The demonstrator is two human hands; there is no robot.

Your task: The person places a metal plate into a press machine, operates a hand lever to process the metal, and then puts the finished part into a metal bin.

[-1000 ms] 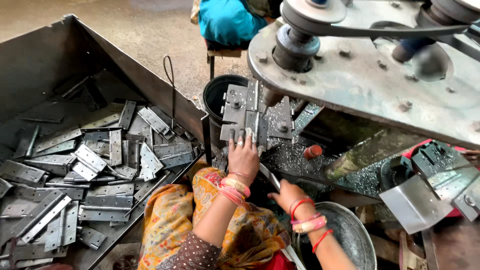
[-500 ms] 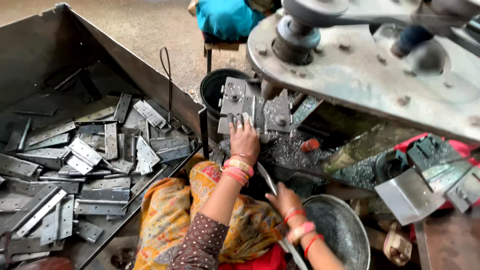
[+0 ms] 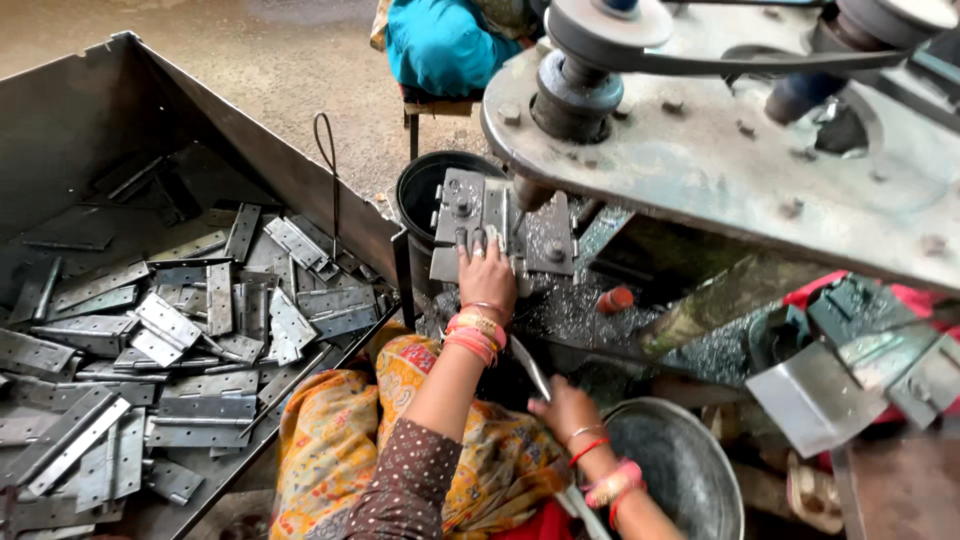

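Centre of frame: left hand (image 3: 487, 283) flat on metal jig plate (image 3: 500, 225) under drill machine (image 3: 720, 130), fingers (image 3: 478, 240) spread, pressing, not clenched. Lower centre: right hand (image 3: 566, 410) clenched around lever handle (image 3: 530, 368), beside round metal bowl (image 3: 680, 465). Left of frame: metal bin (image 3: 250, 150) heaped with steel hinges (image 3: 165, 325). Black bucket (image 3: 420, 195) behind plate.
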